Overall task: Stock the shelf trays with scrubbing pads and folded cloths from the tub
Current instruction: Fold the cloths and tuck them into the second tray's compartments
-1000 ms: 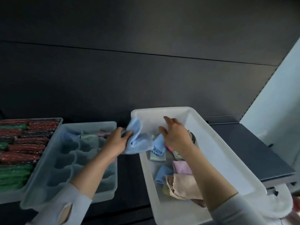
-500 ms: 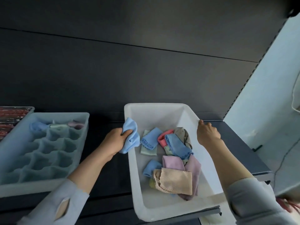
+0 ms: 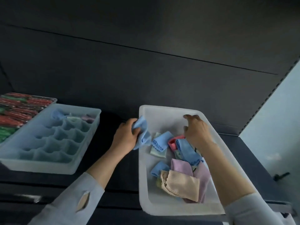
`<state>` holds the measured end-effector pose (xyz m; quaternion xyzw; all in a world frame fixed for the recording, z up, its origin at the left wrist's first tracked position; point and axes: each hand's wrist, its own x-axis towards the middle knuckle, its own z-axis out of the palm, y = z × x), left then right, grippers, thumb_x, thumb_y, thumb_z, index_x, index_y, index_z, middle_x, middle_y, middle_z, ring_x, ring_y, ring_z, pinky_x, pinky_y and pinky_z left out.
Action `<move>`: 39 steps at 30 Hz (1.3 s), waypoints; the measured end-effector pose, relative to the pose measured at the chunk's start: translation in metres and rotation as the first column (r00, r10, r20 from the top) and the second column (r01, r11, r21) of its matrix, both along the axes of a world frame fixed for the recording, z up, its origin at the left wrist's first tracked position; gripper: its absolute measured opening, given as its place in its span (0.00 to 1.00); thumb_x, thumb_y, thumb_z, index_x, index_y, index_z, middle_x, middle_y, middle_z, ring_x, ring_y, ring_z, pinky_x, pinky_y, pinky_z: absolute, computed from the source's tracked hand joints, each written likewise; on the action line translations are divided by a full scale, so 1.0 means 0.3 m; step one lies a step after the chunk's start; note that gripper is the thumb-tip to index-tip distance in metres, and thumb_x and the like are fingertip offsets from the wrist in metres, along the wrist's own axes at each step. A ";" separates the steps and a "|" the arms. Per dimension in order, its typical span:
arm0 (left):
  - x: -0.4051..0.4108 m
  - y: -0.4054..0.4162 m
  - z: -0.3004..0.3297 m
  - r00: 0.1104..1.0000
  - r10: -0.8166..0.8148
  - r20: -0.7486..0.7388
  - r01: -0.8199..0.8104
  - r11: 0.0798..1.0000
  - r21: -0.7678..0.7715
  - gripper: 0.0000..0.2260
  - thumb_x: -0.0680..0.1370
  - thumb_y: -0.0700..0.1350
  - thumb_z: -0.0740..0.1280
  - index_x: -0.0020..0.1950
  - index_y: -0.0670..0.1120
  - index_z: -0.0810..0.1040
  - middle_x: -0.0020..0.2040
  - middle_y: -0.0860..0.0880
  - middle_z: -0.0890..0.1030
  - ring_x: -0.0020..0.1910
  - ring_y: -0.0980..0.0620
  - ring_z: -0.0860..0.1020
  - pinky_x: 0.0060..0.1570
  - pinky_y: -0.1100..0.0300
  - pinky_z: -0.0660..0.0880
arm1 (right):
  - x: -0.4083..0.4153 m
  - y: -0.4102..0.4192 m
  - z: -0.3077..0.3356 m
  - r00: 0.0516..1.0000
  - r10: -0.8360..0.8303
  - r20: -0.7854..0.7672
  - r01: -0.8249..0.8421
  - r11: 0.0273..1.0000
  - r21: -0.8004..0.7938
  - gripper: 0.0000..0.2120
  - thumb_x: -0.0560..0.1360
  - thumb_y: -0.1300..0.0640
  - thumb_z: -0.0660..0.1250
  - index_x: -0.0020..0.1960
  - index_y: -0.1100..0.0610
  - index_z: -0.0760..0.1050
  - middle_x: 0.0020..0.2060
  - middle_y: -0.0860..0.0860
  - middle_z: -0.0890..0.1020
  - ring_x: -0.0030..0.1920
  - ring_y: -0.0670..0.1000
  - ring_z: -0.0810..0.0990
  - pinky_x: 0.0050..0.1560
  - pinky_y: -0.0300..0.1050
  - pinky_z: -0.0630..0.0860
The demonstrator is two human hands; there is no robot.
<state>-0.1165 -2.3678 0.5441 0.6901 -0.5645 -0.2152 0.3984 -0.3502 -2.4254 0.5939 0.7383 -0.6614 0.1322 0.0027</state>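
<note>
My left hand [image 3: 125,135] grips a bunched light blue cloth [image 3: 142,133] at the left rim of the white tub [image 3: 144,184]. Inside the tub lie several folded cloths: blue [image 3: 160,141], pink-red [image 3: 172,142], lilac [image 3: 181,166] and a beige one [image 3: 180,182] at the front. My right hand [image 3: 195,129] hovers inside the tub above the cloths, fingers spread and holding nothing. A pale blue divided tray [image 3: 48,166] stands to the left, with a few cloths [image 3: 73,116] in its far cells.
A tray of red and green scrubbing pads [image 3: 14,111] sits at the far left behind the divided tray. Everything rests on a dark shelf [image 3: 123,179] with a dark back panel. A pale wall [image 3: 276,127] rises at the right.
My right hand left the tub's right rim and moved back inside, over the cloths. My left hand keeps the blue cloth at the tub's left rim. The view shifted slightly left.
</note>
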 end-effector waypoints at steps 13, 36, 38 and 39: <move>0.373 0.135 0.278 0.894 -0.211 -0.395 0.006 0.888 -0.460 0.10 0.78 0.41 0.69 0.56 0.53 0.83 0.51 0.60 0.83 0.50 0.64 0.80 0.48 0.69 0.75 | 0.633 0.089 0.227 0.277 0.181 0.944 -0.626 0.779 0.035 0.10 0.75 0.65 0.69 0.55 0.61 0.80 0.44 0.54 0.83 0.43 0.48 0.79 0.44 0.39 0.74; 0.799 0.131 0.365 0.819 -0.161 -0.551 -0.072 0.924 -0.377 0.08 0.73 0.37 0.73 0.51 0.43 0.81 0.46 0.45 0.85 0.45 0.47 0.84 0.46 0.54 0.81 | 1.053 0.168 0.268 0.091 0.177 0.980 -0.347 0.928 -0.136 0.11 0.73 0.73 0.65 0.50 0.61 0.79 0.44 0.56 0.84 0.46 0.54 0.82 0.52 0.45 0.80; 0.767 0.132 0.398 0.778 -0.211 -0.592 -0.057 0.914 -0.401 0.05 0.76 0.38 0.70 0.52 0.43 0.81 0.47 0.43 0.85 0.45 0.49 0.84 0.44 0.58 0.81 | 1.079 0.175 0.273 0.137 0.242 0.961 -0.423 0.891 -0.164 0.09 0.73 0.70 0.66 0.50 0.61 0.79 0.45 0.57 0.84 0.46 0.55 0.82 0.51 0.47 0.79; 0.750 0.136 0.418 0.749 -0.245 -0.616 -0.036 0.913 -0.406 0.05 0.79 0.40 0.68 0.52 0.42 0.81 0.48 0.43 0.85 0.46 0.49 0.84 0.44 0.60 0.81 | 1.087 0.176 0.278 0.157 0.269 0.950 -0.463 0.870 -0.170 0.08 0.73 0.68 0.68 0.52 0.60 0.78 0.46 0.57 0.84 0.47 0.55 0.82 0.50 0.46 0.79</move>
